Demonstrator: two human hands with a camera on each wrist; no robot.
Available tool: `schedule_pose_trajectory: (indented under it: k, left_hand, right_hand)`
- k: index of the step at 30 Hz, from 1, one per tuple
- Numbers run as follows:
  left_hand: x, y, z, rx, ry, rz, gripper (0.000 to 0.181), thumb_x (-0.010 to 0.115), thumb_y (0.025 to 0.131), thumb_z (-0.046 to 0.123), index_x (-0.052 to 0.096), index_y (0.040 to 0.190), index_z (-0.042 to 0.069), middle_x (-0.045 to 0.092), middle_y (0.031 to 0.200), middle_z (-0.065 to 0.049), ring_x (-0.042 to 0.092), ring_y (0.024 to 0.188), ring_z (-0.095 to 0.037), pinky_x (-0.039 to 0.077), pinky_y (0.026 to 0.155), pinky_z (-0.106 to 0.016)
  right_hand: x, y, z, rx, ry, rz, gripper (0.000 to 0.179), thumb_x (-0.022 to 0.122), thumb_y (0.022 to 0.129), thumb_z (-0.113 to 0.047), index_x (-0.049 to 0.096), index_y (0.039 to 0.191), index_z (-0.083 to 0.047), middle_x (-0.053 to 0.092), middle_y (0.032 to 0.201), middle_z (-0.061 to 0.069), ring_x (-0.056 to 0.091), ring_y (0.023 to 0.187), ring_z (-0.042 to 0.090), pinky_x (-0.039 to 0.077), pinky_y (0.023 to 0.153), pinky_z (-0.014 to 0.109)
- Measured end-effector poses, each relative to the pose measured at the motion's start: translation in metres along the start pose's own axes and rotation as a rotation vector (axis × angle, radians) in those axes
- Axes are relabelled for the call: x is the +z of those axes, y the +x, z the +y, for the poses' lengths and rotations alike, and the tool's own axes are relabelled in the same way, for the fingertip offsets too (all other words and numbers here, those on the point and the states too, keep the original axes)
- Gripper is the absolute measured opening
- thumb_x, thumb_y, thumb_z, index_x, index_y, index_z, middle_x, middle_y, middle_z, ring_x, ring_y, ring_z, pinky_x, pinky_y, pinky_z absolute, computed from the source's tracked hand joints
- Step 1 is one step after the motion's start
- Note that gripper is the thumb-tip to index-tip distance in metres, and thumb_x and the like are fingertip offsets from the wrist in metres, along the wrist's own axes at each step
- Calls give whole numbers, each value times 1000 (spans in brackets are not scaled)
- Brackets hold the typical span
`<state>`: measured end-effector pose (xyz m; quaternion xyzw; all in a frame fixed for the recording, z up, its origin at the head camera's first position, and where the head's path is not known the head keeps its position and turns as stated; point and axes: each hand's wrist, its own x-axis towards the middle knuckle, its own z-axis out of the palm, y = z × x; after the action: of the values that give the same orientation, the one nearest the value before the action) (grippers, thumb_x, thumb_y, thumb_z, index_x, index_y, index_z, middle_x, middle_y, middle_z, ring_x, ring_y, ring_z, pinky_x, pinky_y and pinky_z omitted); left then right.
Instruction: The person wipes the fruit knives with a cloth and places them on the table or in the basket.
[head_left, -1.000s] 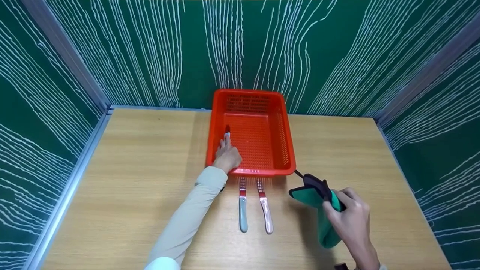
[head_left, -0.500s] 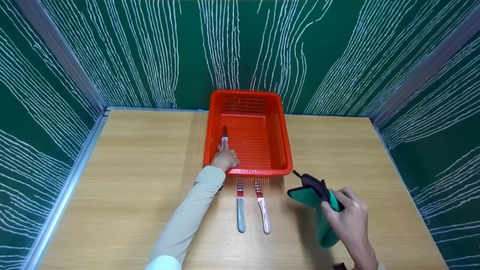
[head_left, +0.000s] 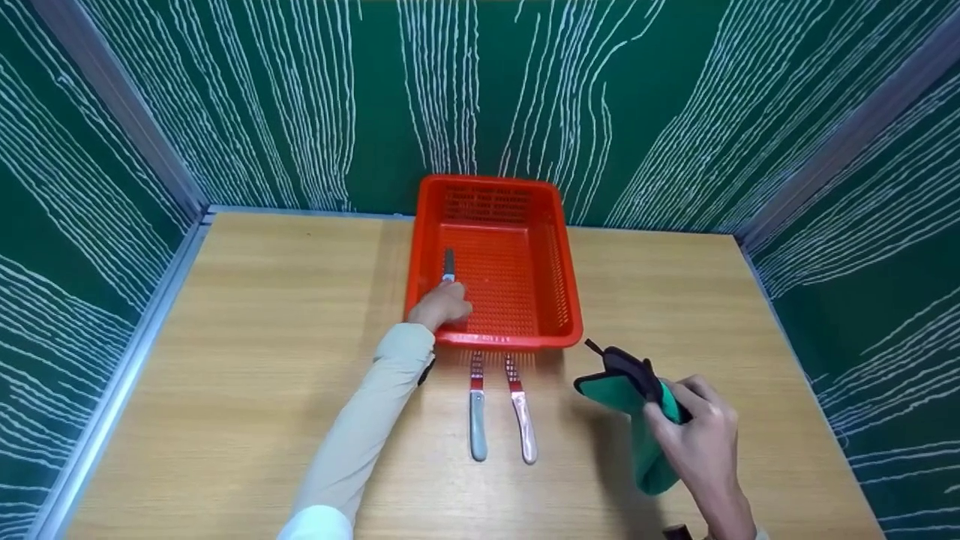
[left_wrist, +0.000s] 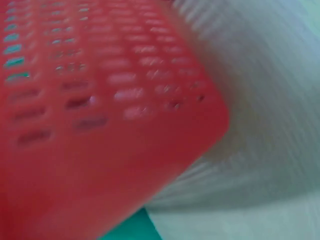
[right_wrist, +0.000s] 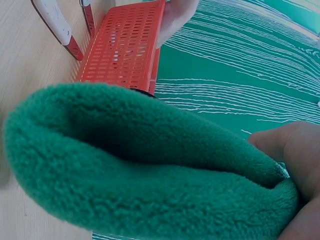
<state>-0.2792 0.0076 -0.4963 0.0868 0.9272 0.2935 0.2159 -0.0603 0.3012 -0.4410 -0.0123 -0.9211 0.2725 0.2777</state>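
Observation:
My left hand reaches over the front left of a red perforated plastic basket. Its curled fingers hold the handle of a knife, whose blade points to the back along the basket's left side; most of the handle is hidden under the hand. In the left wrist view only the basket's slotted outer wall fills the frame, blurred. My right hand grips a folded green plush cloth with dark edging and a hanging loop, held above the table right of the basket. The cloth's fold faces the right wrist camera.
Two more knives, one with a pale blue-green handle and one with a pinkish-white handle, lie in front of the basket, blades toward it. Green walls with white wavy lines enclose the wooden table.
My left hand has drawn slightly left, its fingers now more curled over the knife handle. More of the blade shows than a second ago. The right hand and cloth stay put.

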Motion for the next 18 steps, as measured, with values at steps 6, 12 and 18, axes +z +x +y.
schedule_pose_trajectory:
  k: [6,12,18]
  left_hand:
    - [-11,-14,0,181,-129,150,40,51,96,19,52,133,5,53,121,-13,50,71,-19,42,60,-25]
    - [-11,-32,5,316,-248,318,26,54,96,15,62,120,10,57,121,-6,51,76,-16,48,65,-26]
    - [-10,-53,7,436,-374,443,23,57,93,6,65,114,9,62,112,-6,56,89,-16,53,80,-29]
  right_hand:
    - [1,0,-1,-6,13,23,12,72,70,2,74,82,5,60,74,10,54,58,21,37,60,0]
    - [1,1,-1,-65,55,69,9,70,67,5,72,76,5,58,70,8,48,54,16,39,53,5]
    - [0,3,-4,-9,53,69,12,72,69,3,73,81,6,61,73,9,51,57,18,39,59,1]
